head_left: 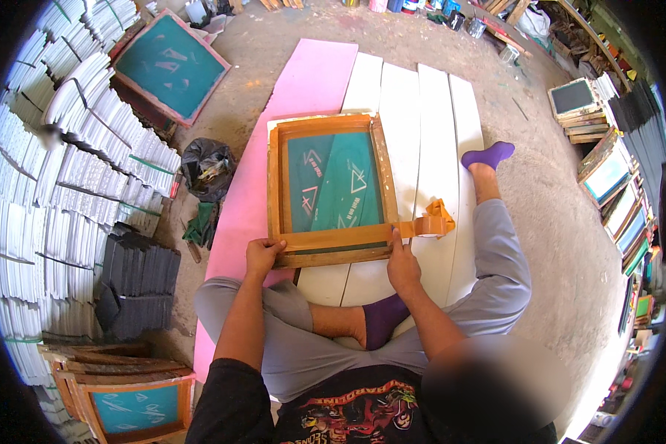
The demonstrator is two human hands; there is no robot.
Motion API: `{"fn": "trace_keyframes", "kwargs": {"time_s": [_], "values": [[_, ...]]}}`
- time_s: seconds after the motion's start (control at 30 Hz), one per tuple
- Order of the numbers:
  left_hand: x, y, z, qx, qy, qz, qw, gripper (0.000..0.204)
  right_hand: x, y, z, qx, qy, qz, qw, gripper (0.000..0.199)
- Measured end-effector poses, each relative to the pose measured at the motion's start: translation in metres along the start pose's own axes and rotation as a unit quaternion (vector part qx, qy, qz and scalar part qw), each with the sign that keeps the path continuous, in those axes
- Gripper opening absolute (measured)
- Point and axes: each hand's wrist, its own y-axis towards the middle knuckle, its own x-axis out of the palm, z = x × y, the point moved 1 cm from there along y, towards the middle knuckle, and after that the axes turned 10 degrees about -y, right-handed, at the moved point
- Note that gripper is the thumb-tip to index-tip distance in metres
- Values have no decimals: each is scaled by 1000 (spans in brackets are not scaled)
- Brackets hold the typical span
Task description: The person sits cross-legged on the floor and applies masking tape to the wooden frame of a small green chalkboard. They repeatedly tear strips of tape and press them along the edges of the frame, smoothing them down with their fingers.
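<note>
A wooden silkscreen frame (pixel 276 177) with green mesh and pale printed shapes lies in front of me. A strip of brown packing tape (pixel 333 238) stretches across its near part, over the mesh edge. At the near left corner, my left hand (pixel 261 259) pinches the strip's left end. My right hand (pixel 403 266) grips the tape by the near right corner, fingertips closed at the frame's edge. Just right of that hand, the tape roll (pixel 426 226) hangs on the strip, beside a crumpled orange-brown wad (pixel 441 212).
Under the frame lie white boards (pixel 399 126) and a pink board (pixel 303 81). Tied stacks of white sheets (pixel 74 185) rise at left, near a black plastic bag (pixel 206 166). More screens stand upper left (pixel 174 66), lower left (pixel 140 407) and along the right (pixel 607 166). Paint cans (pixel 476 28) sit far off.
</note>
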Motion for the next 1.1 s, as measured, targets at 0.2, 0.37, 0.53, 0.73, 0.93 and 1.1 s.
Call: {"fn": "trace_keyframes", "kwargs": {"time_s": [0.2, 0.37, 0.53, 0.73, 0.93, 1.1], "values": [[1, -1, 0, 3, -32, -2, 999, 25, 2, -8, 0, 8, -8, -12, 1000, 66], [3, -1, 1, -1, -20, -3, 1000, 27, 0, -19, 1, 15, -10, -18, 1000, 66], [1, 5, -7, 3, 6, 9, 1000, 29, -8, -30, -4, 22, -13, -37, 999, 66], [4, 4, -5, 8, -14, 15, 1000, 26, -11, -38, 2, 32, -28, -49, 998, 59], [2, 4, -6, 13, 11, 11, 1000, 26, -36, -23, 36, 37, 44, 111, 992, 57], [0, 3, -6, 1, -4, 6, 1000, 27, -103, 37, 68, 4, 42, 78, 996, 72]]}}
